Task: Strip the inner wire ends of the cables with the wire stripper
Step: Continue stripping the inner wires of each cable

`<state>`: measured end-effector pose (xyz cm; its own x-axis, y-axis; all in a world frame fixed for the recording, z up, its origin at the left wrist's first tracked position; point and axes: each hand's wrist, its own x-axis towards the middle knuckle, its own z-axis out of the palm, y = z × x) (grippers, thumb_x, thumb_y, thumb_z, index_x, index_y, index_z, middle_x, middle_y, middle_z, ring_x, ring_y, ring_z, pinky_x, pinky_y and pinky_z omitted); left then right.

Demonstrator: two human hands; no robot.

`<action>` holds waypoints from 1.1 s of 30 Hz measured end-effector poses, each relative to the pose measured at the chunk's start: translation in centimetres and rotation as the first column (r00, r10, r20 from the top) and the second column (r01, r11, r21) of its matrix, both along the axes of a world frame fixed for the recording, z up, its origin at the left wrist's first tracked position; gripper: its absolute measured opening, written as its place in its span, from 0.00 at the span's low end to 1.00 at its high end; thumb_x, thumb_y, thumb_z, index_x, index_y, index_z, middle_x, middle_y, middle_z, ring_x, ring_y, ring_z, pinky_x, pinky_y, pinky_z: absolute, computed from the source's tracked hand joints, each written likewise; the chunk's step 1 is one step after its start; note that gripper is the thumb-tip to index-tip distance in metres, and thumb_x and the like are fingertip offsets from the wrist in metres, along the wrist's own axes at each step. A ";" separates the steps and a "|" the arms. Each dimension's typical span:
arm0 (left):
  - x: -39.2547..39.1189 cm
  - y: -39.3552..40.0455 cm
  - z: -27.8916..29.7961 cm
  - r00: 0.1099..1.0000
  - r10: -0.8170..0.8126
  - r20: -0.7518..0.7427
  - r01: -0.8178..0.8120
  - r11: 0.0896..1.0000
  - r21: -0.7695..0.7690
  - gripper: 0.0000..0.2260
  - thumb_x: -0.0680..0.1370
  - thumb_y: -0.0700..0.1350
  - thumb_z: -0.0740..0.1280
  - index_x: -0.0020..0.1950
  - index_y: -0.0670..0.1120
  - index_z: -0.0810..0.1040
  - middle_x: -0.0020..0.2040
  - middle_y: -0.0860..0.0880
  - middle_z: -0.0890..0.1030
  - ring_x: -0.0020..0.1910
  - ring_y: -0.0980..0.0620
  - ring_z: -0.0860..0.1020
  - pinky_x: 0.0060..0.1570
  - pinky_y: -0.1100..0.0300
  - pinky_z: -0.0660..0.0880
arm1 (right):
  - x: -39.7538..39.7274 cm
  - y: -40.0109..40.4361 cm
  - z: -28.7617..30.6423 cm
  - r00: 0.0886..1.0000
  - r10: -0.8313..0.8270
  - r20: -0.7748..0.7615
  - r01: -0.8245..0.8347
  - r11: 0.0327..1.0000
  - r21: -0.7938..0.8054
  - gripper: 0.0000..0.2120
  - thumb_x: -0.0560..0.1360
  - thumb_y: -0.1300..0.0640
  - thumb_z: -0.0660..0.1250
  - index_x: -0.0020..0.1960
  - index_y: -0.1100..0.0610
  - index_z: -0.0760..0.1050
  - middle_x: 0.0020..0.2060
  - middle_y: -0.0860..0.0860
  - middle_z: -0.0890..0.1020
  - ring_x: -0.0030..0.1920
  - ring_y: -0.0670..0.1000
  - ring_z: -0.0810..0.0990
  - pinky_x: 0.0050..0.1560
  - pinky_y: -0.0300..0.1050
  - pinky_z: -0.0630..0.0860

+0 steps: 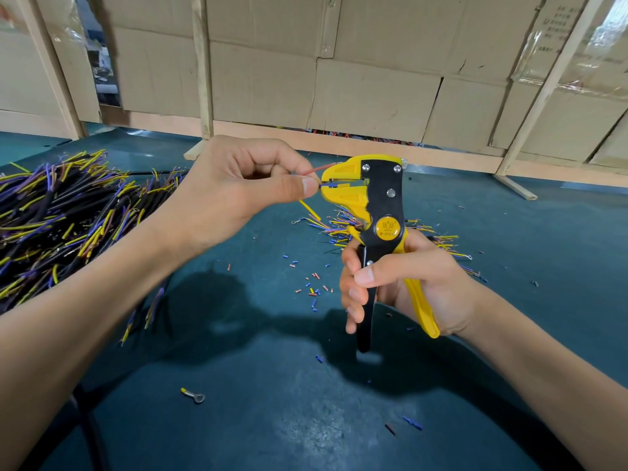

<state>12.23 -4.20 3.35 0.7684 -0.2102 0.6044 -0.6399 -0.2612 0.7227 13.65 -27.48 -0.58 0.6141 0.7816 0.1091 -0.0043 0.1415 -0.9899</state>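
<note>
The left hand (238,192) pinches a thin blue inner wire (327,185) into the open head of the yellow-and-black wire stripper (373,212), gripped upright above the desk (272,385) by the right hand (401,287), ready to squeeze.

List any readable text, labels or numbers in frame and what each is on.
"B-0121" (last character unsure): on the round yellow badge of the wire stripper that the right hand grips.
Logo characters above that number on the badge: too small to read.
Dark printed lines on the cardboard panel at upper right: blurred, unreadable.
No other text visible.
</note>
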 end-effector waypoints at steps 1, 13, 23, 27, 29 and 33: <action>0.0 0.0 0.0 1.000 -0.002 0.000 0.002 1.000 0.003 0.03 0.76 0.40 0.71 0.44 0.40 0.81 0.30 0.41 0.61 0.26 0.60 0.59 0.28 0.70 0.57 | 0.0 0.0 0.0 1.000 -0.001 0.000 0.001 1.000 -0.002 0.04 0.67 0.64 0.69 0.42 0.62 0.76 0.31 0.60 0.74 0.30 0.59 0.76 0.37 0.57 0.79; 0.0 0.2 0.1 1.000 -0.018 -0.009 0.018 1.000 0.014 0.04 0.74 0.42 0.71 0.43 0.41 0.81 0.32 0.28 0.65 0.31 0.49 0.57 0.30 0.67 0.58 | -0.2 0.2 0.1 0.997 -0.076 0.003 0.076 0.997 -0.026 0.10 0.71 0.57 0.71 0.36 0.61 0.74 0.27 0.59 0.74 0.26 0.58 0.75 0.32 0.53 0.78; 0.2 0.1 0.0 1.000 -0.027 0.003 0.027 1.000 -0.006 0.03 0.75 0.43 0.71 0.46 0.47 0.84 0.34 0.28 0.66 0.35 0.31 0.62 0.38 0.46 0.58 | -0.2 0.5 0.1 0.981 -0.195 0.003 0.196 0.981 -0.011 0.09 0.73 0.62 0.68 0.34 0.59 0.75 0.26 0.58 0.74 0.25 0.57 0.74 0.31 0.53 0.78; 0.4 0.5 -0.2 1.000 0.002 0.015 -0.002 1.000 0.008 0.04 0.77 0.42 0.70 0.49 0.46 0.85 0.33 0.35 0.62 0.35 0.34 0.60 0.38 0.43 0.58 | -0.1 0.5 0.1 0.986 -0.164 -0.036 0.165 0.986 0.010 0.04 0.73 0.63 0.66 0.41 0.63 0.75 0.31 0.61 0.76 0.30 0.60 0.78 0.36 0.59 0.80; 0.6 0.5 -0.3 1.000 0.017 0.021 -0.018 1.000 0.016 0.04 0.77 0.42 0.70 0.49 0.46 0.85 0.33 0.36 0.62 0.35 0.35 0.60 0.37 0.41 0.60 | -0.1 0.5 0.0 0.983 -0.177 -0.049 0.178 0.984 0.015 0.04 0.73 0.62 0.66 0.42 0.64 0.74 0.31 0.61 0.76 0.30 0.61 0.78 0.36 0.58 0.80; 0.7 0.7 -0.4 0.999 0.039 0.037 -0.040 0.998 0.039 0.04 0.77 0.42 0.70 0.49 0.45 0.85 0.32 0.38 0.62 0.34 0.34 0.61 0.35 0.42 0.61 | -0.1 0.5 0.1 0.986 -0.160 -0.056 0.161 0.987 0.020 0.04 0.73 0.62 0.66 0.42 0.64 0.74 0.31 0.61 0.76 0.31 0.61 0.78 0.36 0.59 0.80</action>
<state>12.93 -3.54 2.91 0.7541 -0.2048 0.6240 -0.6544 -0.3148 0.6875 13.55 -27.03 -0.51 0.7369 0.6699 0.0899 -0.0334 0.1690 -0.9851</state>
